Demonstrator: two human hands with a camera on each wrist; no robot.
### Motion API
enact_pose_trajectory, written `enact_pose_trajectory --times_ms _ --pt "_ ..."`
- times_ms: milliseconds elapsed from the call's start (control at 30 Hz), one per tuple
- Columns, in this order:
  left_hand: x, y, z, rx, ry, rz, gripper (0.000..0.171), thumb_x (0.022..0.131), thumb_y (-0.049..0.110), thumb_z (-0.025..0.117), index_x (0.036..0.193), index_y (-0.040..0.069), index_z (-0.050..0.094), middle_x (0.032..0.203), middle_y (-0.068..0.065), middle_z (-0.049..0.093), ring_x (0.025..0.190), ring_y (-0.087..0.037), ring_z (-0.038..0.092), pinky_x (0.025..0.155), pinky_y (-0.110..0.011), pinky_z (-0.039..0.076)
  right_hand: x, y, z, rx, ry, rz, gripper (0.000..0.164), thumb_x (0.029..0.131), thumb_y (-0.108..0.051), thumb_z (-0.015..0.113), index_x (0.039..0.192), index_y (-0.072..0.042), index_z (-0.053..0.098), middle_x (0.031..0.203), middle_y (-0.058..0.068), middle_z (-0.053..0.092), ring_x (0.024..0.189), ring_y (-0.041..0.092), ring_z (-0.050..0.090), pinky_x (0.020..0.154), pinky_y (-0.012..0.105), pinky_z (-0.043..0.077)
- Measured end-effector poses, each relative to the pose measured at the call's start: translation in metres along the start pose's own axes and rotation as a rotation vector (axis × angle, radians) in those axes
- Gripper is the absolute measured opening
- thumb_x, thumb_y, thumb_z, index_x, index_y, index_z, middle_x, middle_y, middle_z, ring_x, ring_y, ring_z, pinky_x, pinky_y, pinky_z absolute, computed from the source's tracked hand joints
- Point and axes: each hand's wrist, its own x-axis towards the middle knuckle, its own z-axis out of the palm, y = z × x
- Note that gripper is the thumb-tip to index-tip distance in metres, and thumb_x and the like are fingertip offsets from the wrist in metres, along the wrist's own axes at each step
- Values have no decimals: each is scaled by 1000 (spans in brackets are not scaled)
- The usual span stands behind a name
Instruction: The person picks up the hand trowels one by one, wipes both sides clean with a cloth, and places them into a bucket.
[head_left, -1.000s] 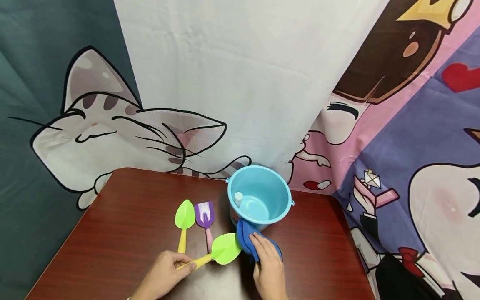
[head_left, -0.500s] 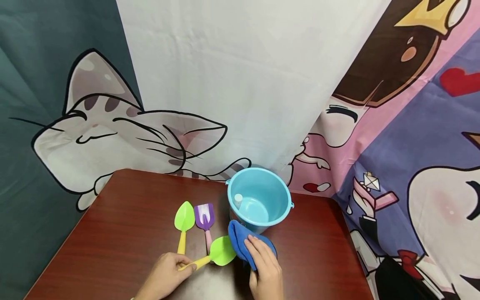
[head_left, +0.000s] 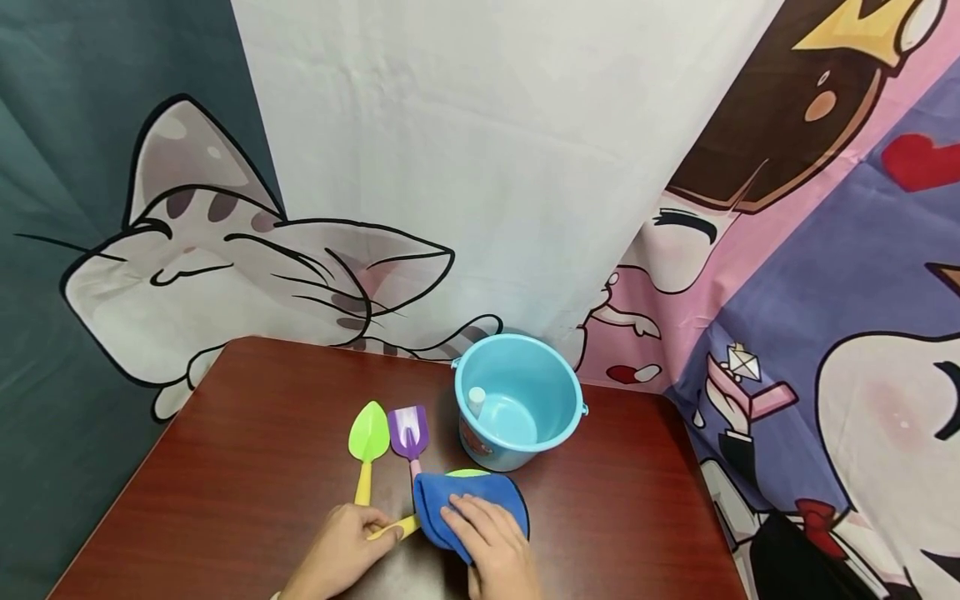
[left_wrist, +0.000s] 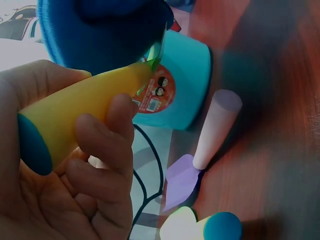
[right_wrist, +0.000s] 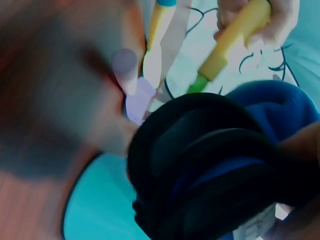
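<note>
My left hand (head_left: 337, 546) grips the yellow handle (left_wrist: 85, 105) of a toy shovel, whose green blade is mostly covered by a folded blue cloth (head_left: 437, 508). The right hand (head_left: 498, 546) holds that cloth against the blade, fingers spread over its top. In the right wrist view the cloth's dark folds (right_wrist: 200, 145) hide most of the hand. On the table to the left lie a second green shovel (head_left: 369, 432) with a yellow handle and a purple shovel (head_left: 408, 429) with a pink handle.
A light blue bucket (head_left: 501, 460) stands upright just behind the cloth, with a small white piece (head_left: 476, 400) inside it. Everything sits on a dark red-brown table (head_left: 247, 467). A printed cartoon curtain (head_left: 465, 167) hangs along its back edge.
The right hand and the cloth have moved left and down from beside the bucket, now covering the held shovel's blade. The left hand has barely moved.
</note>
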Motion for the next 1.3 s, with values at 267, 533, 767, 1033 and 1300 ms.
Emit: enact_pose_trajectory --times_ms 267,533,767,1033,1300 --pt "0 6 -3 -65 -11 31 8 77 29 72 73 23 70 58 15 54 50 2 42 46 -19 35 -5 -5 5 10 -311 47 66 69 -4 68 130 -25 52 130 -7 53 119 14 49 90 37 43" --pt "-2 3 -1 -51 -38 48 10 77 29 72 75 20 71 61 16 56 55 1 48 49 -20 39 -7 -6 7 2 -406 118 63 72 -6 69 129 -27 53 130 -6 53 119 17 50 88 41 43" --pt "-2 4 -1 -41 -45 32 10 77 30 72 77 20 71 62 16 57 57 -1 49 49 -20 40 -8 -1 8 -46 -354 214 61 69 -1 70 124 -26 58 125 -3 57 116 19 53 87 41 44" --pt "-4 5 -3 -42 -46 13 8 76 30 73 75 22 70 60 15 55 55 0 46 48 -20 39 -12 8 5 -87 -278 270 67 64 5 66 124 -24 59 125 -3 57 117 20 51 90 41 41" --pt "-8 4 -8 -39 -36 10 8 76 30 73 73 24 69 59 15 54 56 0 44 49 -20 38 -17 20 1 -108 -171 314 70 57 9 66 121 -20 61 124 -1 58 114 22 53 88 41 42"
